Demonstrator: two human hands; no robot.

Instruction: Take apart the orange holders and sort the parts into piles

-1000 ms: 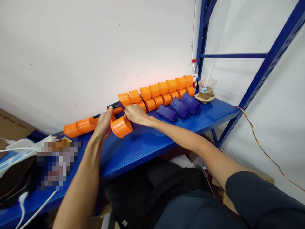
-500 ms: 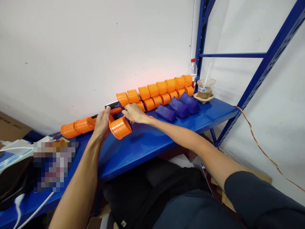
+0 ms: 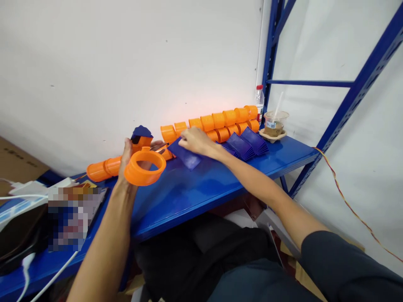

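My left hand (image 3: 127,157) is closed round an orange cup (image 3: 145,167) lifted off the blue shelf (image 3: 195,188), its open mouth turned toward me. A dark blue piece (image 3: 141,133) shows just above that hand. My right hand (image 3: 197,140) pinches a flat dark blue piece (image 3: 185,154) and holds it a little above the shelf. Behind both hands a long row of orange cups (image 3: 220,121) lies on its side against the white wall. Stacks of flat dark blue pieces (image 3: 247,143) lie to the right of my right hand.
More orange cups (image 3: 103,168) lie nested at the left. A water bottle (image 3: 259,100) and a plastic cup with a straw (image 3: 275,122) stand at the shelf's far right, beside the blue rack upright (image 3: 270,63). White cables (image 3: 28,193) and a blurred patch lie at the left.
My left hand lifted the orange cup off the shelf and turned its mouth toward me. My right hand moved right and picked up a flat blue piece.
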